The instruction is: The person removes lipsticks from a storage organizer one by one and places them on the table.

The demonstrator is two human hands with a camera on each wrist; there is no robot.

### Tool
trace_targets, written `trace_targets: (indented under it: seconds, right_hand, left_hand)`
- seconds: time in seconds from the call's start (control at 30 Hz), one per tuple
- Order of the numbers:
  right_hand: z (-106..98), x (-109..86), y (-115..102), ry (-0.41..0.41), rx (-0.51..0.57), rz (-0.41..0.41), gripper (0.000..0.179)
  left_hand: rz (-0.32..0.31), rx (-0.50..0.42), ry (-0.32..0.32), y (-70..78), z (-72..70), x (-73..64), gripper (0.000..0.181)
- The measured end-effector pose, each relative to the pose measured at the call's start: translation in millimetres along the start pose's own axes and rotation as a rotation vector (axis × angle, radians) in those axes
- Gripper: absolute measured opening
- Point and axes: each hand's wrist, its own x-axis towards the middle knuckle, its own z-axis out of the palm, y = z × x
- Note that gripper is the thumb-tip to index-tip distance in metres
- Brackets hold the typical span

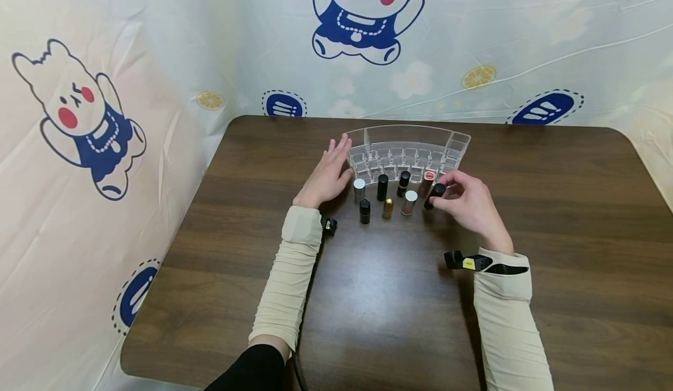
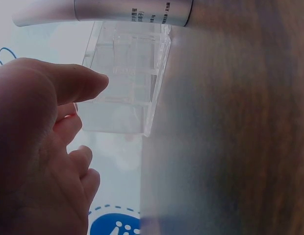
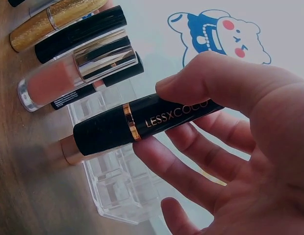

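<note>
My right hand point(image 1: 467, 203) pinches a black lipstick tube point(image 3: 105, 129) between thumb and fingers. Gold lettering and a gold band mark the tube, which leans at the right end of a cluster of lip products. Behind that cluster stands a clear acrylic organizer point(image 1: 405, 158) with small stepped compartments. Beside its left end is my left hand point(image 1: 327, 176), fingers extended and holding nothing; the fingertips are right at the organizer's edge in the head view. A pale pink tube point(image 2: 132, 11) shows close to that hand in the left wrist view.
Several tubes stand upright before the organizer: a gold one point(image 1: 388, 208), a lip gloss point(image 1: 409, 203) with a silver cap, a short black one point(image 1: 365, 211) and a red-topped one point(image 1: 428, 183). The brown wooden table point(image 1: 568, 233) meets a printed curtain point(image 1: 236, 46) behind.
</note>
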Motion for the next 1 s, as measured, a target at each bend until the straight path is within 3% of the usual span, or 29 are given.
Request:
trace_targets:
  seconds: [0.5,1.0]
  right_hand:
    - [3.7,1.7,5.4,-0.086,-0.005,0.025,0.026]
    - [7.3,2.7,8.2,-0.114,-0.003,0.042,0.025]
  left_hand:
    - [0.0,-0.009,0.004,0.4,0.1,0.4,0.066]
    - [0.005,0.001,0.0,0.2,-0.3,0.3,0.066]
